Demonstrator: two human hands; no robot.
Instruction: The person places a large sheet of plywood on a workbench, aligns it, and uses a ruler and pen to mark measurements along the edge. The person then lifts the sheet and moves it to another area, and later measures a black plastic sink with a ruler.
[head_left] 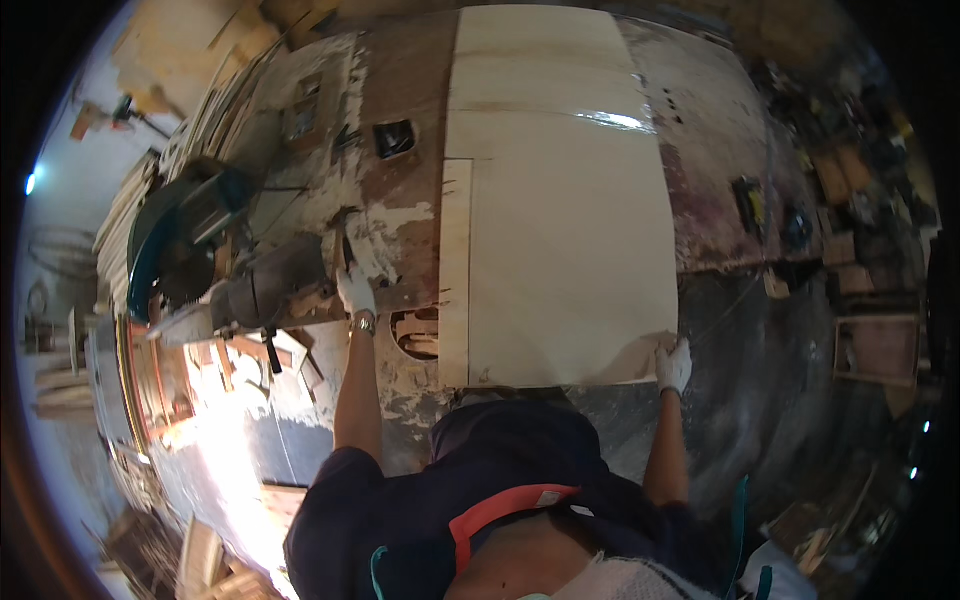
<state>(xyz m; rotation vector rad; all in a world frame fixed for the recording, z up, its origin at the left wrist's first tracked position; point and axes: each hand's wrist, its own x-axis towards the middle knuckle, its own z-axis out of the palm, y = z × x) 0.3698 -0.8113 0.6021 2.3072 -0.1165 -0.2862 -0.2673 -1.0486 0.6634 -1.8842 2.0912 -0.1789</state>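
the worktop (405, 80) is brown, worn and patched with pale residue; it runs across the scene beneath the work. the pale panel (570, 250), long and rectangular, lies flat on it, running lengthwise away from the person, its near edge just in front of the torso. a patch of glare shows on its far right side. a mitre saw (185, 240), teal with a dark body, stands to the left, well apart from the panel. the pale strip (456, 270), narrow and straight, lies along the panel's near left edge; dark marks show on it.

2 hands are in view, both in white gloves. the left hand (356, 291) is left of the strip, over the worktop; its grip appears closed round the dark hand tool (346, 235), hammer-like in outline. the right hand (674, 364) touches the panel's near right corner; whether its grip is clamped on the edge cannot be told. a square opening (394, 139) lies left of the panel. a wristwatch (365, 322) is on the left wrist.
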